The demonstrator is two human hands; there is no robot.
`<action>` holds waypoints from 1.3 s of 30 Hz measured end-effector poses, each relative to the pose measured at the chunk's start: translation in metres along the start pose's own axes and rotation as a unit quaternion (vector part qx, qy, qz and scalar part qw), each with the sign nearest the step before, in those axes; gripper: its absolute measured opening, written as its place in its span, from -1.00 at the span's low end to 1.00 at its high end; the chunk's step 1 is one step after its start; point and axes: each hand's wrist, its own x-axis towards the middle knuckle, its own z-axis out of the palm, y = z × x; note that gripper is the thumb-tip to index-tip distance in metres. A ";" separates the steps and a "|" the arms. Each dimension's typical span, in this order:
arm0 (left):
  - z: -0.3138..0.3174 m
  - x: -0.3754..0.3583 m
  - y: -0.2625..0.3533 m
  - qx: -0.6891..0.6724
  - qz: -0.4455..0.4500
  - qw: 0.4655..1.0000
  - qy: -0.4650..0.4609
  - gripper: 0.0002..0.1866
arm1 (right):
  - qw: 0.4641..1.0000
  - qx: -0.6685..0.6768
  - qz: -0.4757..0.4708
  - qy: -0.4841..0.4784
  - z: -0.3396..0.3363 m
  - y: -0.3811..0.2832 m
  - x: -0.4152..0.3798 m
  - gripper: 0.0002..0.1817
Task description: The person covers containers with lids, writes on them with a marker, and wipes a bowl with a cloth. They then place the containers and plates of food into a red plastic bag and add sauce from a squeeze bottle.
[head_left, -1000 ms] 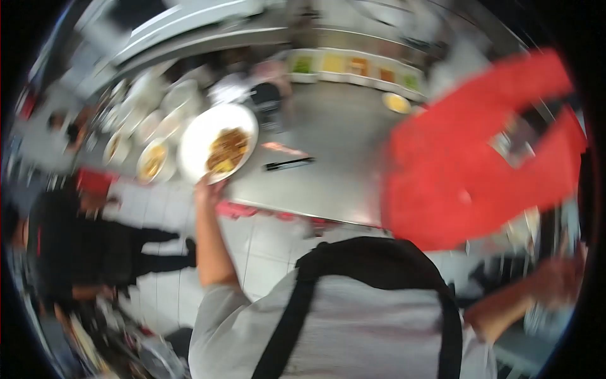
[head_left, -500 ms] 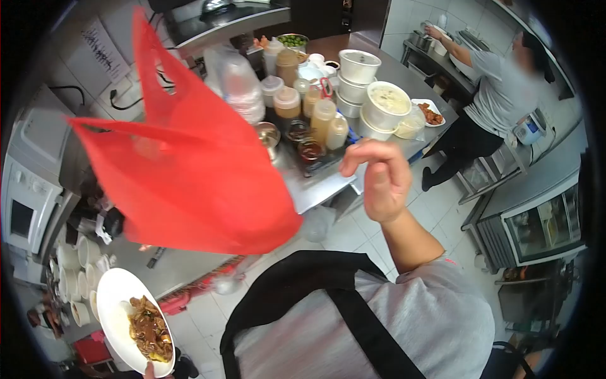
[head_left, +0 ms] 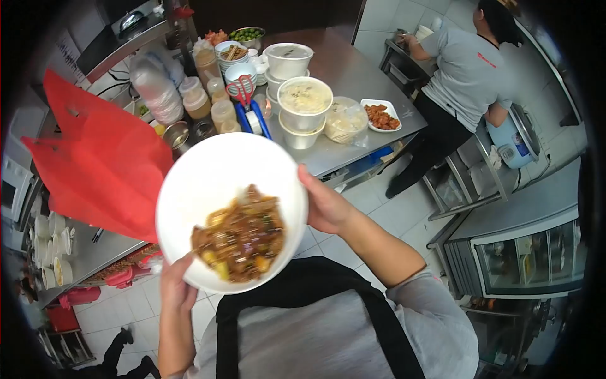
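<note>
A white plate (head_left: 189, 183) is in front of my chest, tilted towards me. Chunks of food in brown sauce (head_left: 243, 237) lie on its lower part, with some yellow pieces among them. My left hand (head_left: 177, 284) grips the lower-left rim. On the opposite side my right hand (head_left: 325, 203) holds the rim, its fingers partly hidden behind the plate. Left of the plate stands a red bag (head_left: 107, 164) with its handles up, partly covered by the plate's edge.
On the metal counter (head_left: 353, 69) are stacked white tubs (head_left: 306, 101), sauce bottles (head_left: 194, 98), red-handled scissors (head_left: 241, 88) and a dish of reddish food (head_left: 382, 117). A co-worker (head_left: 464, 82) stands at the right by a side table. A glass-door fridge (head_left: 527, 259) is lower right.
The plate has come from the lower left to in front of me. My right hand, raised and holding nothing before, now holds its rim too. The view has shifted, with the red bag further left.
</note>
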 end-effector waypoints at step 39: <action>0.092 0.029 -0.087 0.008 0.109 0.907 0.406 -0.40 | 0.880 -0.149 0.003 0.452 -0.590 -0.277 0.159 -0.47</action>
